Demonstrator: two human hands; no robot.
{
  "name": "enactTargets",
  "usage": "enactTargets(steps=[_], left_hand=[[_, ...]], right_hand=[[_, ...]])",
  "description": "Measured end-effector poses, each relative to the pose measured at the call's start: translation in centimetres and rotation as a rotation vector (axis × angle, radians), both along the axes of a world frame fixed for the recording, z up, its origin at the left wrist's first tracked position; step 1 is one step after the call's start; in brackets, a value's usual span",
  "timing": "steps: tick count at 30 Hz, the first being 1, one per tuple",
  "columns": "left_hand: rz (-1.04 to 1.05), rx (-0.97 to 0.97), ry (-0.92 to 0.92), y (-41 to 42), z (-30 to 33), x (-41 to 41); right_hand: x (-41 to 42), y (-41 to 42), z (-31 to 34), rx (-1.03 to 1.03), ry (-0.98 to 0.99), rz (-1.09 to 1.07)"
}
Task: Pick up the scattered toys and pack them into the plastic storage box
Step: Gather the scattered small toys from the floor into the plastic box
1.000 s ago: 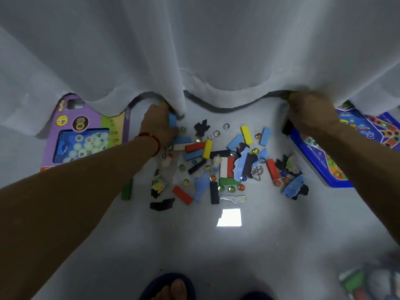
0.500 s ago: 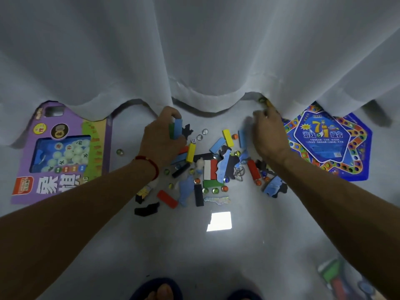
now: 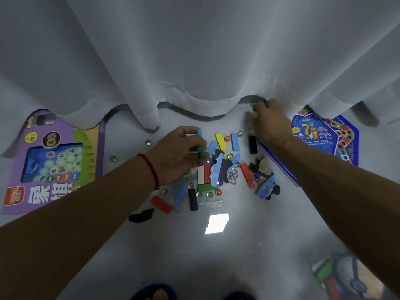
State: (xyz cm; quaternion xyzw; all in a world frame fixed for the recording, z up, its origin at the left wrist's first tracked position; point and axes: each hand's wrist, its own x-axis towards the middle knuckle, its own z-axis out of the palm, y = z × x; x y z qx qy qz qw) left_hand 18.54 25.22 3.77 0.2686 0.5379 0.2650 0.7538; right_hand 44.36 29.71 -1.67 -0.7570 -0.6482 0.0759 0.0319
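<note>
Coloured blocks, glass marbles and puzzle pieces lie scattered on the grey floor, among them a yellow block (image 3: 220, 141), a light blue block (image 3: 235, 142), a black block (image 3: 252, 144) and a red block (image 3: 246, 172). My left hand (image 3: 176, 154) hovers over the pile's left side and grips blue and green blocks (image 3: 200, 146) between thumb and fingers. My right hand (image 3: 268, 124) reaches to the curtain hem at the pile's far right, its fingers curled around small pieces, with a green marble (image 3: 252, 104) at the fingertips. The storage box (image 3: 350, 280) shows blurred at the bottom right.
A white curtain (image 3: 194, 61) hangs over the far side of the floor. A purple game box (image 3: 49, 161) lies at the left and a blue game board (image 3: 324, 137) at the right. Loose marbles (image 3: 112, 158) sit left of the pile. My slippers (image 3: 160, 293) show at the bottom.
My left hand has drawn back from the curtain over the pile with the blocks in it. My right hand has reached back up to the curtain hem. The view shifted.
</note>
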Motion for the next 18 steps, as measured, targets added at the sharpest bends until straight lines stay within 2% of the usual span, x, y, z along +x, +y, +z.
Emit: enactTargets(steps=[2,4,6,8,11,15,18], left_hand=[[-0.017,-0.032,-0.041,-0.4,0.9,0.5],[0.015,-0.076,-0.121,-1.5,2.4,1.4],[0.018,-0.106,-0.178,-3.0,4.3,2.7],[-0.054,-0.089,-0.187,-5.1,6.7,4.5],[-0.195,-0.017,-0.216,-8.8,11.5,8.1],[-0.432,0.057,-0.235,-14.4,19.3,13.6],[-0.632,0.073,-0.276,-18.9,24.1,18.1]], right_hand=[[-0.3,-0.9,2.4,-0.062,0.150,-0.022],[-0.5,-2.5,6.2,-0.271,0.307,-0.059],[-0.7,-5.2,10.7,-0.523,0.617,-0.146],[-0.4,-8.9,15.1,-0.610,0.835,-0.233],[0.9,-15.5,20.6,-0.473,1.108,-0.434],[5.3,-25.5,26.2,-0.131,1.448,-0.789],[9.5,-33.1,28.8,0.211,1.465,-1.051]])
